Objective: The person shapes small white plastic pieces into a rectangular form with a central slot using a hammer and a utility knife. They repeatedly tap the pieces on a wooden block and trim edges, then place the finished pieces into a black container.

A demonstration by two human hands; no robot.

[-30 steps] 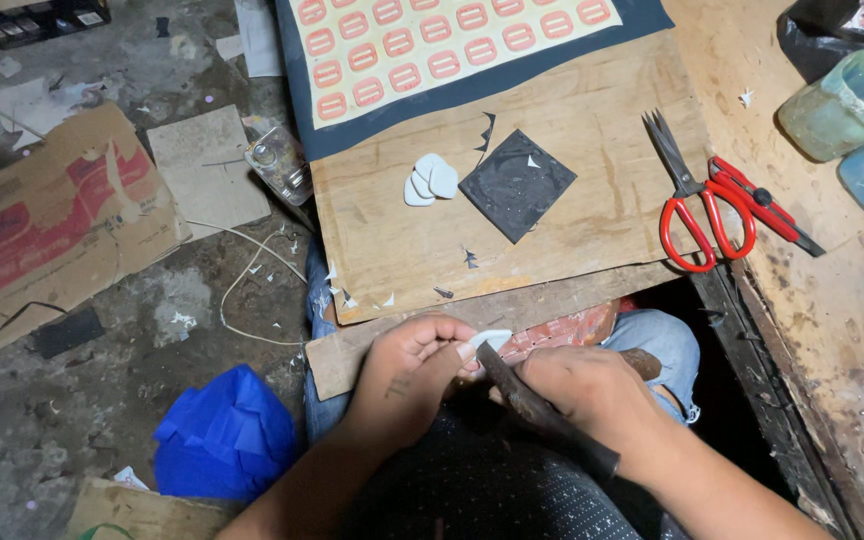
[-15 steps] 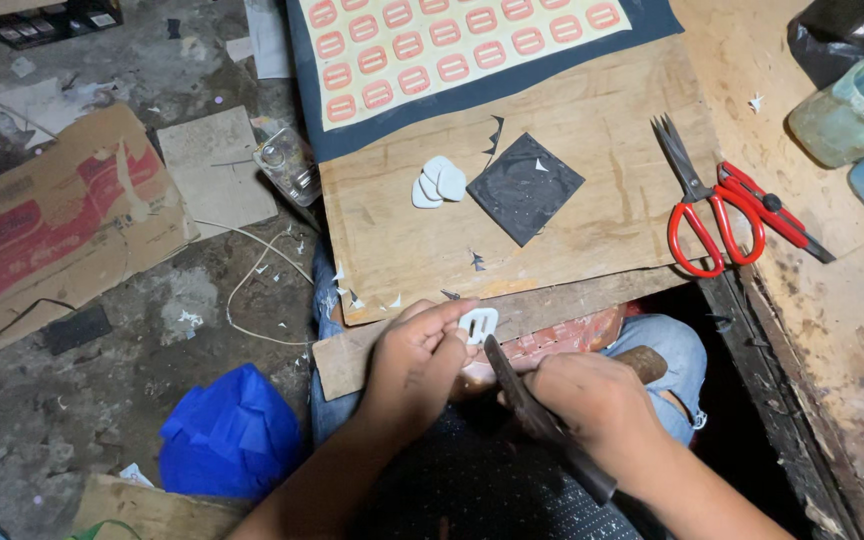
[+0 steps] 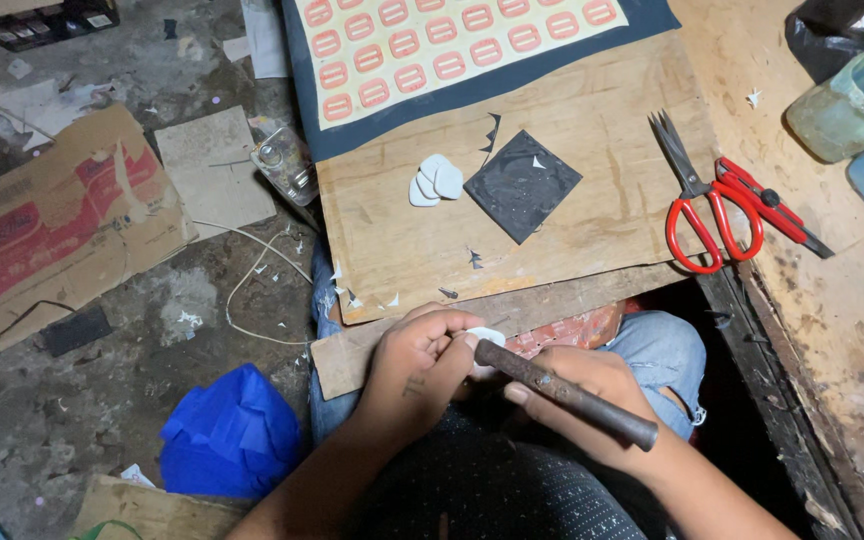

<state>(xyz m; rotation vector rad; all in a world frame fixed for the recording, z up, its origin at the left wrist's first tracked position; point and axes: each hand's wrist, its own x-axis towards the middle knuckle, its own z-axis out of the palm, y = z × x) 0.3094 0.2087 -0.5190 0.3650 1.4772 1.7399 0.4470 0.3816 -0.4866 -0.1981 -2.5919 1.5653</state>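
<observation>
Over the lap, against the wooden plank (image 3: 562, 300): small white piece (image 3: 487, 335), pinched in left hand (image 3: 417, 365); right hand (image 3: 577, 395) gripping rusty metal tool (image 3: 564, 393). Risk: tool slipping onto fingertips; piece flicked to floor

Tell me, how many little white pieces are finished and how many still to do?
Three white pieces lie finished on the board. One more white piece is in the left hand, with the right hand holding a rusty tool. Many pink shapes remain on the sheet.
</observation>
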